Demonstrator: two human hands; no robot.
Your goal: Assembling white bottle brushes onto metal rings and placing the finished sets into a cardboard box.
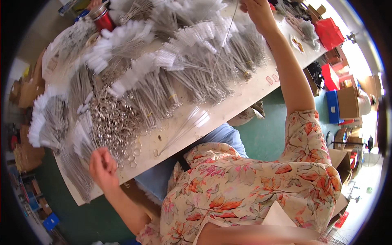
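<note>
My left hand is at the table's near left edge, fingers curled; what they hold, if anything, is hidden. Beside it lie a heap of silver split rings and a bunch of thin wire brushes with white bristles. A few loose rings rest near the edge. Stretched out to the far side, my right hand is partly cut off by the top of the picture. Its fingers are closed at a thin wire brush, whose stem slants down over the bundled brushes.
Bundles of brushes cover much of the pale table. A few single brushes lie near the front edge. A red metal canister stands at the far left. Red boxes and a blue bin are on the right.
</note>
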